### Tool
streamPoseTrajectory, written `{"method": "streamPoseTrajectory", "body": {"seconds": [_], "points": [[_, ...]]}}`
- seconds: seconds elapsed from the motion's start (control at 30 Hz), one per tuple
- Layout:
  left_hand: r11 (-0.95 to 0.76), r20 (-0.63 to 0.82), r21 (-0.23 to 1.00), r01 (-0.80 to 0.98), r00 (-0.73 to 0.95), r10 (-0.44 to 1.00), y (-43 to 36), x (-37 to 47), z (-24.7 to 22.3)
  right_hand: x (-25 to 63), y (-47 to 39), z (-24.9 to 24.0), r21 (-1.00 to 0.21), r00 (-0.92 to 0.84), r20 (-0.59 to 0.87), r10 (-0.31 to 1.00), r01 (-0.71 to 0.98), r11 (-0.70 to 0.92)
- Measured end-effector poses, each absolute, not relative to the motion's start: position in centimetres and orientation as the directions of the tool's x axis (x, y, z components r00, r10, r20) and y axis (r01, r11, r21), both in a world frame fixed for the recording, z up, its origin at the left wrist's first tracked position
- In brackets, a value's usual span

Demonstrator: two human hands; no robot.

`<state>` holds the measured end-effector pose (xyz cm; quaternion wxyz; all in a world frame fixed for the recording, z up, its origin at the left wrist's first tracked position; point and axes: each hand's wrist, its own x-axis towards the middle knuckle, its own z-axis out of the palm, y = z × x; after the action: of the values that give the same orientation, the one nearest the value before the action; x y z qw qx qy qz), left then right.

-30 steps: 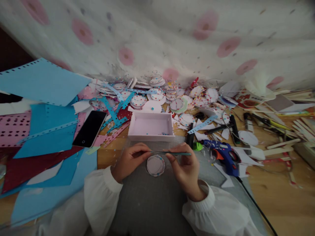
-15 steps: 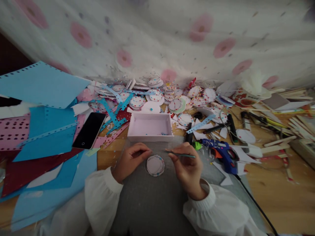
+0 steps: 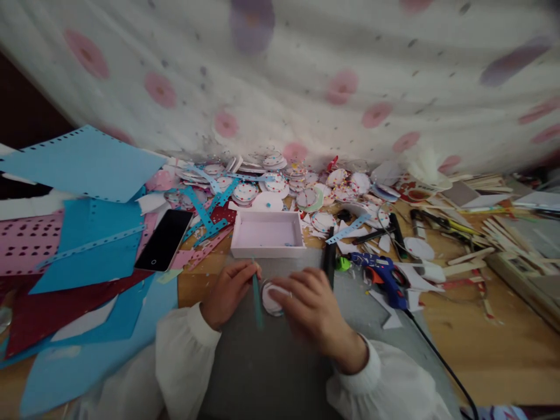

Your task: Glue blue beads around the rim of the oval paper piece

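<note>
Fingertips of my left hand (image 3: 227,293) are pinched around the upper end of a thin teal tool, apparently tweezers (image 3: 257,303), which hangs toward me and is blurred. Just right of it, a small round white paper disc (image 3: 268,300) with a beaded rim lies on the grey mat (image 3: 262,373). Over the disc's right side is my right hand (image 3: 319,315), smeared by motion, its fingers loosely extended with nothing visible in them. Part of the disc is hidden behind those fingers. Beyond both hands stands a shallow white box (image 3: 268,252) with a few tiny blue bits inside.
To the right lie a blue glue gun (image 3: 385,274) with its black cord, and wooden sticks (image 3: 470,262). On the left are a phone (image 3: 164,239) and blue sheets (image 3: 94,245). Beaded paper discs (image 3: 245,191) crowd the back, before a flowered curtain (image 3: 280,76).
The teal tool has passed from my right hand to my left fingers and now points toward me. My right hand has moved left over the disc. The view has shifted slightly.
</note>
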<state>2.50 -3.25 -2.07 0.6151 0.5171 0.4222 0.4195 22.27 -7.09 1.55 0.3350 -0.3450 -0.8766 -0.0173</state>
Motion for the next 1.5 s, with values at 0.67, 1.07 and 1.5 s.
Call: {"method": "streamPoseTrajectory", "body": {"seconds": [0.67, 1.07, 1.5], "points": [[0.068, -0.059, 0.998, -0.011, 0.371, 0.927, -2.8, 2.3, -3.0, 35.7, -10.1, -3.9, -0.244, 0.539, 0.359, 0.762, 0.842, -0.48], [0.068, -0.106, 0.992, 0.108, 0.407, 0.907, -2.9, 2.2, -2.6, 28.2, -6.6, -0.2, -0.699, 0.493, 0.494, 0.716, 0.715, -0.011], [0.132, -0.183, 0.982, 0.137, 0.491, 0.851, -2.5, 2.3, -1.5, 25.9, -6.1, -4.1, -0.539, 0.269, 0.596, 0.756, 0.832, 0.128]]}}
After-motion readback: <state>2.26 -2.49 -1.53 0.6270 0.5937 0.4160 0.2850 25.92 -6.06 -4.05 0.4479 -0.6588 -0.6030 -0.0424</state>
